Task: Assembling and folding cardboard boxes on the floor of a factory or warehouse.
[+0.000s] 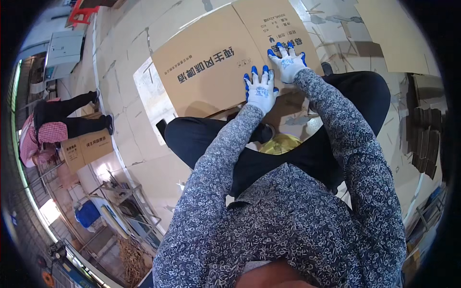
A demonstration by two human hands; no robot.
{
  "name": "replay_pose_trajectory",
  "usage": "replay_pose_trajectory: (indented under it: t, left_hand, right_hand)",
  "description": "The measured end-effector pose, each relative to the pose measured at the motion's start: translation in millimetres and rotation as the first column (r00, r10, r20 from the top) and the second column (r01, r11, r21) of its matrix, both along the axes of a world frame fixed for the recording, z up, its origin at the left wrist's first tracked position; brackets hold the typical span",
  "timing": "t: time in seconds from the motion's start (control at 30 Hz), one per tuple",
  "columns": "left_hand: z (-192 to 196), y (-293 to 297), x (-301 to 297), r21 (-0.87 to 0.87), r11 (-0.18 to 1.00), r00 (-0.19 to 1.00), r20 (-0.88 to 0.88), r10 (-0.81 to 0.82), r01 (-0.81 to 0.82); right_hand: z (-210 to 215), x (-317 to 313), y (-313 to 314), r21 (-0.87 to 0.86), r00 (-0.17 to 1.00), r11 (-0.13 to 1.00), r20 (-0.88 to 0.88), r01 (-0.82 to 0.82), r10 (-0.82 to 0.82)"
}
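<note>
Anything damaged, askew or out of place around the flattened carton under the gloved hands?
Nothing stands out. The flattened carton lies flat on the cardboard-covered floor, with no visible tear or crush. The left hand and right hand press flat on it. Loose sheets lie beside it.

1. Packing or box-assembly workshop, warehouse type: floor [120, 72] covered in flattened cardboard sheets.
2. Large printed brown carton [216, 62] lies flat at 12 o'clock; more loose cardboard sheets [389, 33] at 1 o'clock.
3. Stack of folded cardboard [425, 139] at 3 o'clock.
4. A second person [53, 129] at 9 o'clock beside an assembled carton [86, 149].
5. Metal racks [125, 201] and a blue container [88, 213] at 8 o'clock.
</note>
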State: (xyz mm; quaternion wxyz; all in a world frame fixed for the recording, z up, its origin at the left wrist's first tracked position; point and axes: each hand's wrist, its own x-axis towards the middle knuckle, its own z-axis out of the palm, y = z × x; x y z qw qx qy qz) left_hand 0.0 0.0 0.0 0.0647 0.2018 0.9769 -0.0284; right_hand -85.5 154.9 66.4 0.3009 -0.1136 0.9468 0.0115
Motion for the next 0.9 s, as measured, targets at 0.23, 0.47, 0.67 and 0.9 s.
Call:
replay_pose_trajectory:
  t: [0.23,0.47,0.67,0.9]
  left_hand:
    - [78.3,-114.9,-41.8,0.192,0.98,0.997,-0.043,0.057,-0.048]
    - [44.3,-339.9,-53.3,0.166,0.467,0.49,0.421,0.763,-0.869]
    - [-64.8,-411.6,78.8,-0.187,0.975,0.905,0.383,0.183,-0.118]
    - [-150.8,-415.5,122.5,-0.177,0.907,0.837,0.348,0.422,-0.383]
  right_hand:
    - [-22.0,11.3,88.8,-0.423,0.698,0.755,-0.319,0.501,-0.641]
    - [-104.6,11.3,157.2,-0.643,0.605,0.322,0.281,0.695,-0.745]
    - [-120.0,-2.4,146.6,-0.612,0.658,0.425,0.216,0.667,-0.721]
    - [-128.8,-1.8,138.1,-0.673,0.647,0.35,0.253,0.652,-0.719]
